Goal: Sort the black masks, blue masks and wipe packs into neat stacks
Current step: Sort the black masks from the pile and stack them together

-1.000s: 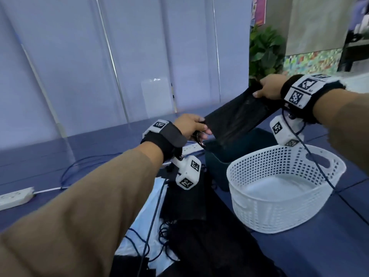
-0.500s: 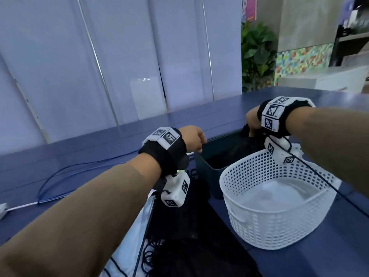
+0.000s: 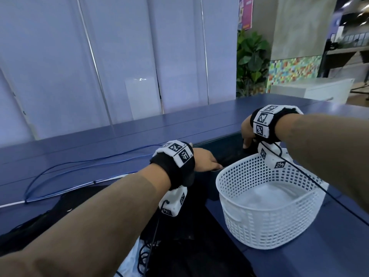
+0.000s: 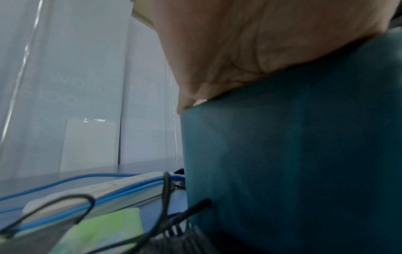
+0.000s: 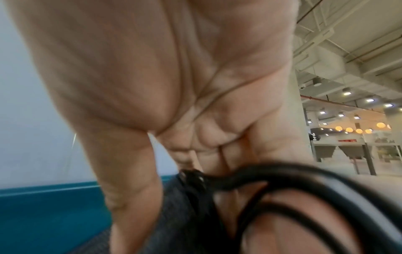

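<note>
A black mask (image 3: 231,154) lies inside the dark teal bin (image 3: 211,188), behind the white basket. My right hand (image 3: 246,145) reaches down into the bin's right end. In the right wrist view its fingers (image 5: 185,154) pinch that mask's end (image 5: 174,223) where the black ear loop (image 5: 272,170) joins. My left hand (image 3: 209,160) rests over the bin's left rim (image 4: 282,86), fingers stretched along the edge and tips partly hidden. Loose black masks (image 3: 189,246) and a blue mask (image 3: 129,260) lie under my left forearm. A green wipe pack (image 4: 104,228) sits left of the bin.
A white mesh basket (image 3: 269,216) stands directly in front of the bin, holding something pale. A white power strip (image 4: 97,189) and blue cables (image 3: 60,172) run along the table to the left. White panels close off the far edge of the table.
Both hands dropped from holding the black mask stretched in the air down to the teal bin. The mask now lies inside it, and my left hand has settled on the rim.
</note>
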The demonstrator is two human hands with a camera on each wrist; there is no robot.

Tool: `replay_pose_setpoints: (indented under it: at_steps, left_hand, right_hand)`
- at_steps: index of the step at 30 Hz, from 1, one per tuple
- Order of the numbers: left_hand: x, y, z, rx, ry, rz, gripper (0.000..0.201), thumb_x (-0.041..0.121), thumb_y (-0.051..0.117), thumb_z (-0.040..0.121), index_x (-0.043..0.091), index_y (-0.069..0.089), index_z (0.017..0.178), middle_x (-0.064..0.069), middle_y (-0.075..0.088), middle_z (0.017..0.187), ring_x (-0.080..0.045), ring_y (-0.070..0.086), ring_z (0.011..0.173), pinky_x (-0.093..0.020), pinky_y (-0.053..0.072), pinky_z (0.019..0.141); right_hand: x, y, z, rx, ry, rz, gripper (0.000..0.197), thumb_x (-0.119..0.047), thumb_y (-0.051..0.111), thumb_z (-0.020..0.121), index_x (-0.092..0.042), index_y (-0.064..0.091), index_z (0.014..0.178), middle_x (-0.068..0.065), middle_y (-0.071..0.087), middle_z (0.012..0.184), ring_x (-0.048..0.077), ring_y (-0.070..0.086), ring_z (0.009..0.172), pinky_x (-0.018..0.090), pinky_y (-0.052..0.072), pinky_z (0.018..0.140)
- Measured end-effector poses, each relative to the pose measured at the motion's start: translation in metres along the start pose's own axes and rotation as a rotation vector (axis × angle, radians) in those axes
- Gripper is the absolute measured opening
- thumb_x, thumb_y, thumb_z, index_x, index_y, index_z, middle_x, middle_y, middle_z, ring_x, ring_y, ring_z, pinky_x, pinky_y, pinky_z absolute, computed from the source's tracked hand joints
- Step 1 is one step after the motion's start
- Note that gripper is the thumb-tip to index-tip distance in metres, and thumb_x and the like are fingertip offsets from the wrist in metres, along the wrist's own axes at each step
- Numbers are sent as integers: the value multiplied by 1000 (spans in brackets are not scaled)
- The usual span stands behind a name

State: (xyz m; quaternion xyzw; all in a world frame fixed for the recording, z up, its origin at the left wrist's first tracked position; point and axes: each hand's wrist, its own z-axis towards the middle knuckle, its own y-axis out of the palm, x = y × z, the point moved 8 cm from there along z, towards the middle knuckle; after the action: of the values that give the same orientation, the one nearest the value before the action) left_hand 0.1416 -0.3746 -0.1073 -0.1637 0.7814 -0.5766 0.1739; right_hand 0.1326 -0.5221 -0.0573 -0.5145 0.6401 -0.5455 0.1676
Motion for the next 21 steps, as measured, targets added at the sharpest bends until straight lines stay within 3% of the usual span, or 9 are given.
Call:
replay_pose_setpoints:
  at_steps: [4, 5, 7, 9, 11, 14, 17, 19, 21]
  left_hand:
    - [7, -4, -3, 12, 30, 38, 42, 27, 30, 102, 8, 55, 130, -6, 50, 140, -23, 41, 129, -37, 22, 103]
    - [7, -4, -3, 13, 40, 77, 41, 23, 29, 103, 8, 51, 133, -6, 47, 143, -22, 38, 131, -36, 21, 102]
    - [6, -1, -1, 7, 38, 147, 40, 18, 28, 103, 11, 46, 138, -3, 42, 146, -20, 33, 136, -44, 15, 106]
    - [5, 2, 1, 4, 22, 191, 39, 19, 30, 103, 14, 46, 138, 1, 42, 146, -19, 31, 137, -64, 11, 107]
    - [1, -1, -1, 64, 18, 28, 37, 25, 34, 101, 15, 55, 130, 1, 50, 139, -20, 38, 132, -66, 8, 109]
    - [-15, -18, -12, 272, 41, -361, 35, 38, 43, 94, 18, 65, 113, -1, 64, 119, -22, 53, 115, -47, 28, 110]
    - [-35, -45, -40, 420, 56, -562, 32, 33, 51, 94, 12, 67, 111, -6, 67, 112, -19, 59, 106, -26, 42, 91]
    - [-52, -58, -65, 448, 58, -668, 24, 22, 50, 97, 10, 65, 110, -3, 67, 111, -14, 60, 98, -16, 43, 80]
    - [-69, -58, -93, 385, 36, -772, 18, 19, 46, 99, 17, 62, 107, 2, 65, 107, -12, 61, 92, -20, 43, 80]
  right_hand:
    - [-16, -9, -3, 87, -26, -74, 33, -37, 61, 89, -5, 65, 95, 2, 57, 83, 22, 54, 80, 33, 44, 80]
    - [-17, -6, -5, 78, -25, -78, 32, -37, 59, 90, -5, 64, 87, 2, 57, 79, 21, 53, 78, 32, 43, 78]
    - [-19, -2, -5, 42, -16, -44, 32, -36, 56, 92, -11, 61, 72, -2, 54, 68, 20, 55, 75, 31, 46, 79]
    - [-21, 2, -6, 11, -49, 23, 24, -30, 57, 92, -9, 69, 95, -1, 58, 74, 20, 55, 76, 30, 49, 78]
    - [-21, 2, -9, -17, -59, 51, 32, -27, 55, 93, -5, 63, 115, 1, 61, 77, 16, 55, 71, 25, 46, 69]
    - [-22, -4, -18, -35, -64, 264, 33, -24, 53, 96, 0, 61, 116, 7, 72, 85, 13, 58, 59, 22, 46, 53]
    - [-28, -27, -44, 21, -148, 540, 35, -25, 44, 100, 0, 50, 124, 11, 68, 102, 16, 61, 67, 22, 48, 53]
    - [-37, -52, -71, 116, -251, 688, 33, -25, 45, 99, -2, 50, 123, 9, 67, 96, 22, 64, 75, 28, 54, 65]
    - [-53, -70, -106, 206, -364, 821, 30, -21, 48, 98, -3, 51, 122, 13, 67, 100, 28, 63, 83, 37, 54, 75]
